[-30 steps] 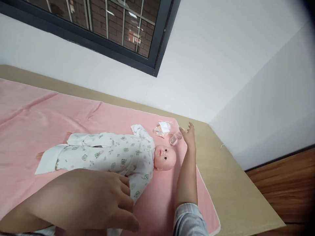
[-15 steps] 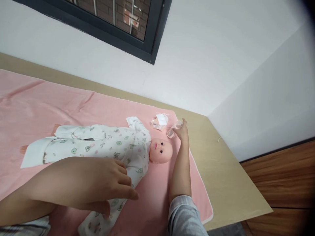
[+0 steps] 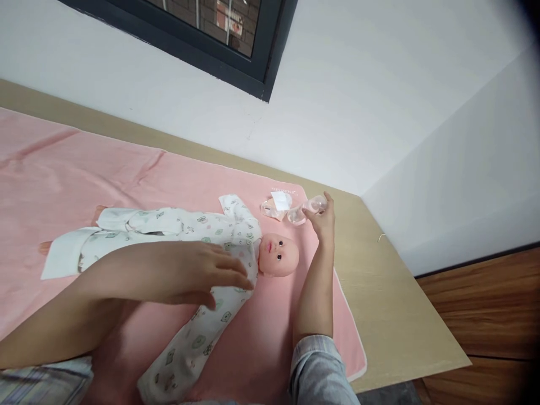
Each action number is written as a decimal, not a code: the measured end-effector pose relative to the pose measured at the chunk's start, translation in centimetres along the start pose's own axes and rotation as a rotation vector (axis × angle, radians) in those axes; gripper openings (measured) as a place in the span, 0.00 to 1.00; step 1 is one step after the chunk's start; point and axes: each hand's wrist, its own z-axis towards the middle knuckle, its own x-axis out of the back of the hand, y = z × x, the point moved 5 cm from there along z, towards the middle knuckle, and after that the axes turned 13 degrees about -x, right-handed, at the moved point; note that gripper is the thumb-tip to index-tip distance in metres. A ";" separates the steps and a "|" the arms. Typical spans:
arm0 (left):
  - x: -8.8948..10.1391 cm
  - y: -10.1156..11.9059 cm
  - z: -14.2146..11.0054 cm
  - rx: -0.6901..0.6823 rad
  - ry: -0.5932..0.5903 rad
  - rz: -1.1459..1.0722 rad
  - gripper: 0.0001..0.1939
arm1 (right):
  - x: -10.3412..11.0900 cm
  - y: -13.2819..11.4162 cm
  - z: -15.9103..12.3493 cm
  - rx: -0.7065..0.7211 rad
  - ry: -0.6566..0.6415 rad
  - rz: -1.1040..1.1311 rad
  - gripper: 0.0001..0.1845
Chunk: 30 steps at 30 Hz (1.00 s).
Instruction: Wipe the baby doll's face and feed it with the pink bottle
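Observation:
A baby doll (image 3: 278, 256) lies on its back on a pink blanket (image 3: 139, 174), its head to the right. It wears a white printed outfit (image 3: 211, 222), one sleeve spread toward me and the other pointing away. Above the doll's chest is my left hand (image 3: 198, 273), fingers stretched out and holding nothing. Beyond the doll's head, my right hand (image 3: 324, 225) grips a clear plastic bottle (image 3: 298, 215) with a rounded end. Close to the bottle's left lies a clear plastic packet (image 3: 270, 209) with a white label (image 3: 280, 200); its contents are too small to tell.
The blanket covers much of a light wooden table (image 3: 379, 315), whose right edge slants toward me. Behind the table rises a white wall (image 3: 337, 112) with a dark-framed window (image 3: 257, 79). Brown wood panels (image 3: 485, 304) stand at the right.
My right hand has moved slightly up and right, tilting or lifting the bottle, more of which now shows. My left hand has shifted up and right over the doll's chest.

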 end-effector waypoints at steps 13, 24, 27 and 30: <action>1.7 -5.4 1.8 0.371 0.646 0.454 0.37 | -5.3 -11.2 -12.2 0.338 -0.455 0.371 0.50; 1.6 -6.8 1.6 0.459 0.563 0.348 0.33 | -7.1 -11.6 -13.7 0.366 -0.511 0.454 0.44; 2.4 -8.1 0.7 0.522 0.551 0.349 0.31 | -5.2 -11.8 -12.7 0.361 -0.415 0.474 0.45; 3.8 -9.8 -0.9 0.632 0.550 0.377 0.27 | -3.1 -10.4 -9.7 0.350 -0.288 0.424 0.41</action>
